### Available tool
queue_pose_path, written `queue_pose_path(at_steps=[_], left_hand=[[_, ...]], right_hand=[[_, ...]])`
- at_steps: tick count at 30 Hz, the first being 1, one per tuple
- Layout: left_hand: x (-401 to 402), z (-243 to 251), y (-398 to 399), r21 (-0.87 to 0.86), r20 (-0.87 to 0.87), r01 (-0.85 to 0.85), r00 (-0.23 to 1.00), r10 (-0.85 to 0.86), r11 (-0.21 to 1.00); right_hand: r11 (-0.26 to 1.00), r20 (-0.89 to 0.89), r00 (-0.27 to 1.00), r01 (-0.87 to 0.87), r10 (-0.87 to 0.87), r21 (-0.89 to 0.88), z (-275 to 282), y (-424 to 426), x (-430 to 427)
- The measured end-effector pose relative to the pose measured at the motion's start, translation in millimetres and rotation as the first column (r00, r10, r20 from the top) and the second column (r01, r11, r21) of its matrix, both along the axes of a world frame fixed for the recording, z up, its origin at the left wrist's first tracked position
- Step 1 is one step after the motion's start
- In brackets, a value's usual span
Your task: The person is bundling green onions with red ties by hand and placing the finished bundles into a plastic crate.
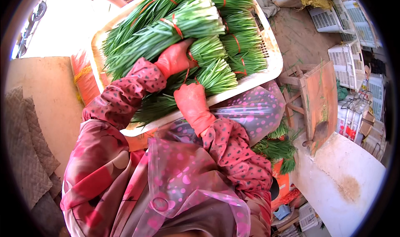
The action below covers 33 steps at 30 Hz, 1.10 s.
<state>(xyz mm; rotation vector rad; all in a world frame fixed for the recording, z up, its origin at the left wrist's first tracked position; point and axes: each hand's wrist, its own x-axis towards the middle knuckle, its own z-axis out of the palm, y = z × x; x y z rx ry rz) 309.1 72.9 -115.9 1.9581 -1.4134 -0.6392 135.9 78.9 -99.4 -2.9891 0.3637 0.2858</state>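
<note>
Bundles of green chives tied with red bands fill a white plastic crate [275, 62]. My left hand [176, 58], in a red rubber glove, reaches in among them. It touches the underside of a large chive bundle [200, 18] that lies slantwise on top, and its fingertips are partly hidden in the leaves. Nearer my body, my right hand [192, 105], gloved alike, is closed at the banded part of a smaller chive bundle [218, 76] by the crate's near rim. Its fingertips are hidden too. Further chive bundles [242, 46] lie stacked along the crate's right side.
A wooden stool [322, 102] lies tipped at the right, beside a white board [343, 174]. More chives [275, 148] sit low near my right elbow. White crates [347, 65] stand at the far right. A pale board [40, 80] with grey quilted cloth [25, 143] is at the left.
</note>
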Motion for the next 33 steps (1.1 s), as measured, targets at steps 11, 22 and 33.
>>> queue_pose_path(at_steps=[11, 22, 33], left_hand=[[-21, -8, 5, -0.016, 0.09, 0.003, 0.996, -0.001, 1.0], [-62, 20, 89, 0.091, 0.412, 0.229, 0.877, -0.246, 0.969], [-71, 4, 83, 0.199, 0.545, 0.25, 0.776, -0.319, 0.948]], right_hand=[[0.997, 0.063, 0.996, 0.063, -0.066, 0.045, -16, -4, 12], [0.986, 0.34, 0.926, 0.146, -0.165, 0.081, 27, -110, -54], [0.986, 0.098, 0.984, 0.136, -0.146, 0.098, -5, -135, -38]])
